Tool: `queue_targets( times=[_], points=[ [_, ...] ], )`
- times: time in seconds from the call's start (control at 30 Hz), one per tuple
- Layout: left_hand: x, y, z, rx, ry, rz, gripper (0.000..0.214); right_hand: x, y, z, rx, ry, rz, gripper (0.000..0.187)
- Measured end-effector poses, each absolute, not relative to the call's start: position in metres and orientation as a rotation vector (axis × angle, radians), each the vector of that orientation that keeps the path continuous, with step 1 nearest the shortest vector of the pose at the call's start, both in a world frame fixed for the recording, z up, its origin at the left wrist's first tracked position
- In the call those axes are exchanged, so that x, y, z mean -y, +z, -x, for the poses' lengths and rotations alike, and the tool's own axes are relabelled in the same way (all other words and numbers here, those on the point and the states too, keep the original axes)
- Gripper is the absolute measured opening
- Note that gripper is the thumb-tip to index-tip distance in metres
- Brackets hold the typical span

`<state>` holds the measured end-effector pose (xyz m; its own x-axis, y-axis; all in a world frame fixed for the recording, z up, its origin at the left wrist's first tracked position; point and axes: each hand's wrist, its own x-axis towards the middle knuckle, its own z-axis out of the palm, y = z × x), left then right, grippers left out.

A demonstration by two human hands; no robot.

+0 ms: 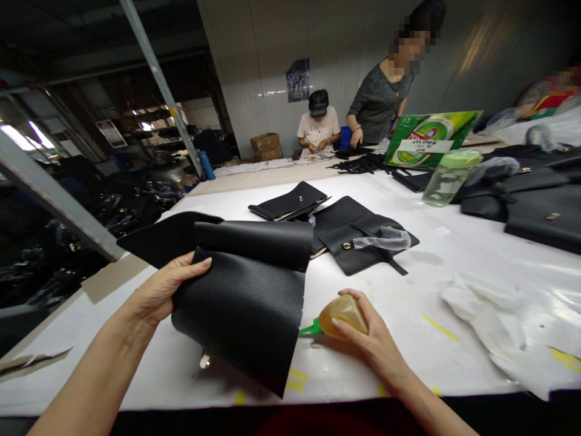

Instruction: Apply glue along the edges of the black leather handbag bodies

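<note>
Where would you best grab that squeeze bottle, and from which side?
I'd grip the squeeze bottle round its broad body, coming from the right, as the right hand does: its narrow green nozzle points left toward the black piece, so fingers there would likely get in the way.

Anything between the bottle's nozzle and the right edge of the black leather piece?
Nothing visible. The right hand holds the squeeze bottle with its green nozzle right by that edge of the black leather piece; contact is unclear. The left hand grips the piece's left side, away from the nozzle.
</note>
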<state>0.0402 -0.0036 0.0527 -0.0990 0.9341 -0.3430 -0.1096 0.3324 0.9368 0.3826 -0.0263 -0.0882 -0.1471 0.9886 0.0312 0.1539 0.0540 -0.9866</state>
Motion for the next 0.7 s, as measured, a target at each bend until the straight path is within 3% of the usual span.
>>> queue_targets(
  times=[0.23,0.4,0.57,0.7],
  points=[
    [0.004,0.051,-0.038,-1.368,1.082,-0.851,0.036,0.036,-0.089,-0.384,1.513,1.321,1.141,0.051],
    [0.005,0.051,-0.037,-1.358,1.081,-0.874,0.036,0.035,-0.091,-0.384,1.417,1.154,1.252,0.048],
    [0.006,0.051,-0.038,-1.365,1.107,-0.86,0.033,0.046,-0.089,-0.382,1.479,1.388,1.138,0.051],
    [0.008,0.049,-0.039,-1.341,1.114,-0.863,0.029,0.048,-0.088,-0.38,1.428,1.235,1.224,0.05]
  ],
)
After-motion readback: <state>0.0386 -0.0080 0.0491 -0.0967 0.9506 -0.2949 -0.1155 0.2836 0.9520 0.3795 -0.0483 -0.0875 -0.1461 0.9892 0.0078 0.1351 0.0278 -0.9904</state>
